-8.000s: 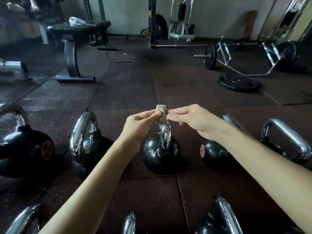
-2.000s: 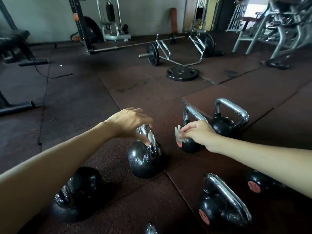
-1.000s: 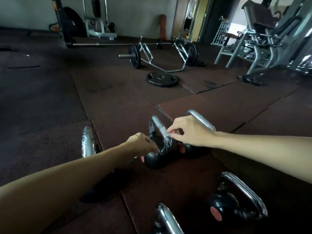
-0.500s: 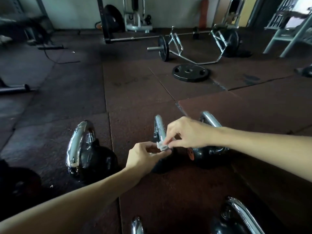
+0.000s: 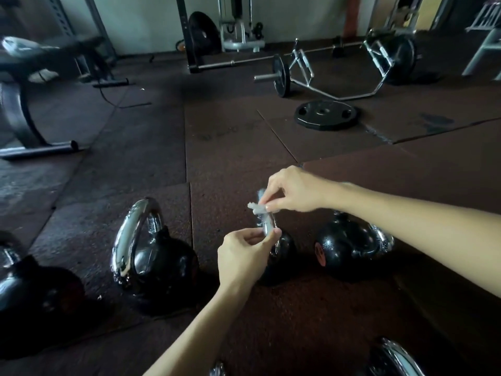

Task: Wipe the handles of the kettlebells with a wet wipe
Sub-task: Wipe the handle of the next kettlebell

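Centre frame, the right hand [image 5: 295, 191] had drawn the pinched wet wipe [image 5: 257, 208] up the handle [image 5: 267, 226] of the middle kettlebell [image 5: 283, 253]. The left hand [image 5: 241, 256] pinched the handle lower down, so this handle seemed nearly wiped.

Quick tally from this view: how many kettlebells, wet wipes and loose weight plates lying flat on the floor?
Kettlebells: 6, one gripped by the left hand, two cut by the bottom edge
Wet wipe: 1, in the right hand
Weight plate flat on floor: 1
Total: 8
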Tool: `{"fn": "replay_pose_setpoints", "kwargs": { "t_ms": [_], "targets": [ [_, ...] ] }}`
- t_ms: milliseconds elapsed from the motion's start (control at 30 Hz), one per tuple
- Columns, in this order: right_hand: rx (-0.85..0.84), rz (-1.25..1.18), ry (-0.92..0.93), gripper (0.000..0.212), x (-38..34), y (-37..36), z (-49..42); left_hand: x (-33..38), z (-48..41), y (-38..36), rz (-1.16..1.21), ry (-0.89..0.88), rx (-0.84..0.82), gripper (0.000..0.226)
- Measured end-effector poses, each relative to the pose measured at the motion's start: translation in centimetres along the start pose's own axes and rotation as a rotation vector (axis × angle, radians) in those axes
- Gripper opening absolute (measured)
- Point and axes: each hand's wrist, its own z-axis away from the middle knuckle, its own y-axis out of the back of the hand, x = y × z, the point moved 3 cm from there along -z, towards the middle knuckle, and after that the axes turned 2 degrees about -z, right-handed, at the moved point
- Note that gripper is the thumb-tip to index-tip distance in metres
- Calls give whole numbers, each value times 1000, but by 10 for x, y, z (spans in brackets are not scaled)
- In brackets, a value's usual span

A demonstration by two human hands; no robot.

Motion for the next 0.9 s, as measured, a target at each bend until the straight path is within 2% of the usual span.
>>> {"fn": "replay_pose_setpoints", "kwargs": {
  "t_ms": [100, 167, 333, 367, 500, 567, 700, 800, 900],
  "targets": [
    [99, -19, -97, 19, 9, 3, -15, 1, 1, -4, -117, -16, 5, 33],
    [109, -17, -97, 17, 10, 1, -18, 1, 2, -5, -149, -8, 1, 31],
    [-107, 32, 73, 14, -7, 0, -9, -6, 7, 0, -199, 9, -3, 39],
    [-108, 61, 84, 15, -8, 2, -10, -7, 9, 1, -207, 4, -1, 39],
    [62, 70, 27, 19, -5, 6, -27, -11, 18, 7, -231, -17, 14, 39],
    [87, 43, 13, 19, -5, 4, -34, -13, 21, 10, -242, -25, 17, 41],
    [-53, 47, 129, 15, -15, 1, -30, -21, 29, 18, -251, -38, 13, 40],
    [-31, 27, 156, 14, -17, -2, -32, -35, 36, 25, -218, -46, -14, 34],
    [5, -38, 42, 15, -8, -10, -47, -44, 39, 31, -183, -39, -57, 19]
  ]
}}
